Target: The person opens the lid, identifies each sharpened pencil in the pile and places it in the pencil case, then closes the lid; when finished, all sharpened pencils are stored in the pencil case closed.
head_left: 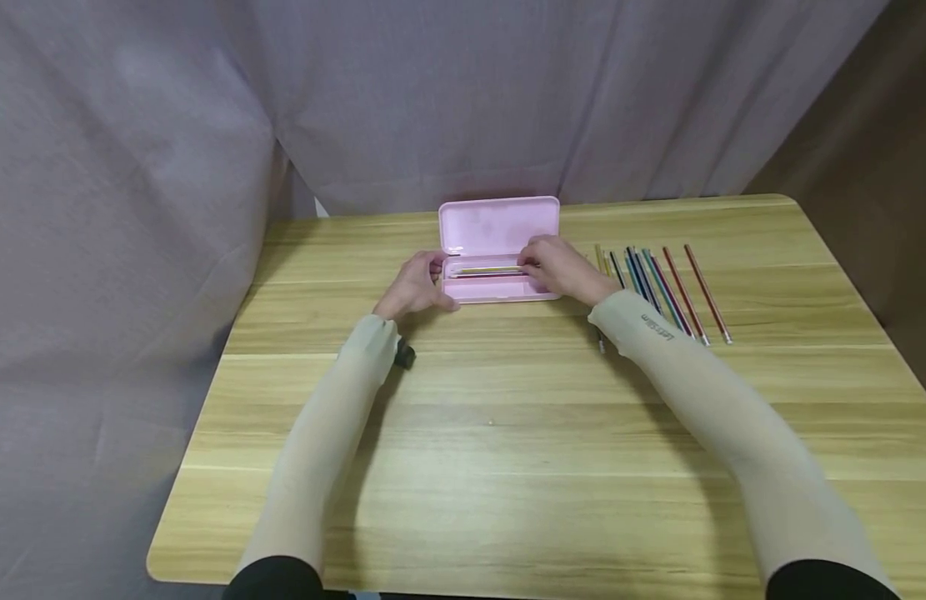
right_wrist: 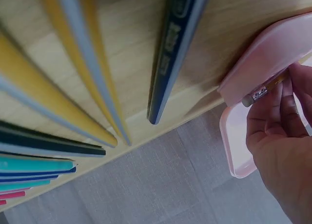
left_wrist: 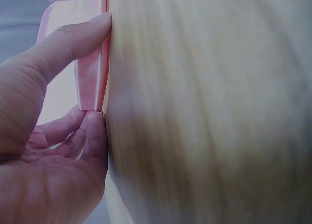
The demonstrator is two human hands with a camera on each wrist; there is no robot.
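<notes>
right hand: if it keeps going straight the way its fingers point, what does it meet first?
The right hand points left along the open pink pencil case, holding a pencil. Probably first the pencils already inside, then the left hand at the far end; depth unclear.

sleeves (head_left: 703,392): beige, tight | small dark lettering | black upper sleeves

This looks like a makeshift recording corner rather than a lived-in room. A light wooden table (head_left: 508,433) with rounded corners stands against grey-mauve cloth drapes (head_left: 170,150) that hang in folds behind and to the left of the hands, closing off whatever lies beyond. To the right of the hands a plain brown wall (head_left: 868,150) shows past the curtain edge. The only furnishing is desk stationery: a pink pencil case (head_left: 498,250) and a row of coloured pencils (head_left: 661,287).
</notes>
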